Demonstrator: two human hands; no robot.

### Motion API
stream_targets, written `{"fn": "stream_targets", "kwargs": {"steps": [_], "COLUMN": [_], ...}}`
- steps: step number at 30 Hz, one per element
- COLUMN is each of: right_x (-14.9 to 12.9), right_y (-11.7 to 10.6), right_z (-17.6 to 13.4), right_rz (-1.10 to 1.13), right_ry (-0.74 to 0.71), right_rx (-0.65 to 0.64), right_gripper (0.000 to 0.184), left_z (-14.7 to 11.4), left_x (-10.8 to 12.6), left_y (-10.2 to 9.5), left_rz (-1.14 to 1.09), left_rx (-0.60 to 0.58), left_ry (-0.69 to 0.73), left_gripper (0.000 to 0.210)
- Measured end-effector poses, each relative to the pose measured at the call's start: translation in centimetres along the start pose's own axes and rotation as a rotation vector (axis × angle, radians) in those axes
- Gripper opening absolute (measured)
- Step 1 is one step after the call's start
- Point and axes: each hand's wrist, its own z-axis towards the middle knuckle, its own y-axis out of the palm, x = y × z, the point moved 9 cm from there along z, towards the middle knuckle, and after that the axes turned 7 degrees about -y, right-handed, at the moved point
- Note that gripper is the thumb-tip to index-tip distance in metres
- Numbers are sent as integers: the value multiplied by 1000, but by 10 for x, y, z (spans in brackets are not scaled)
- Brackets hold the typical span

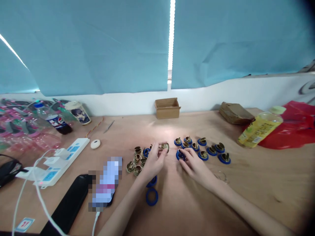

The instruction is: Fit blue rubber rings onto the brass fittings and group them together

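Brass disc (pixel 167 148) near-vert., pinched in L hand (pixel 155 160); R hand (pixel 195 163) grips blue ring (pixel 178 155).

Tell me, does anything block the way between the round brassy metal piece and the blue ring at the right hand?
Nothing visible. Brown tabletop shows between the round brassy metal piece in the left hand and the round blue ring at the right hand; the nearest blue-rimmed brassy piece lies farther back.

Light is glaring between blue window shades (pixel 105 49), sheen brightening the tabletop (pixel 137 126), vignetting darkening right corners, pixelation masking the smartphone (pixel 108 182)
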Motion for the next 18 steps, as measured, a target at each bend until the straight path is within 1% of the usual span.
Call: {"fn": "stream_targets", "kwargs": {"steps": [2,4,6,7,10,13,18], "right_x": [3,2,0,-2,-8,-14,-14], "right_y": [-7,-12,-14,-15,-11,-3,8], "right_z": [1,2,1,0,-4,-8,-11], "right_rz": [24,59,111,143,250,325,278], "right_ry": [44,77,110,122,138,127,70], "right_rx": [30,71,116,138,175,145,39], "right_gripper": [31,27,26,25,27,30,34], "left_z": [-3,-8,-13,-14,-19,-23,-30], "left_x": [-6,-8,-11,-14,-25,-34,-39], "left_y": [13,22,26,26,29,37,49], "left_rz": [-80,-101,-106,-112,-178,-261,-338], "left_rx": [-62,-101,-97,-77,-63,-109,-136], "left_ry": [-32,-55,-73,-90,-180,-257,-242], "left_gripper": [22,21,19,19,22,27,39]}}
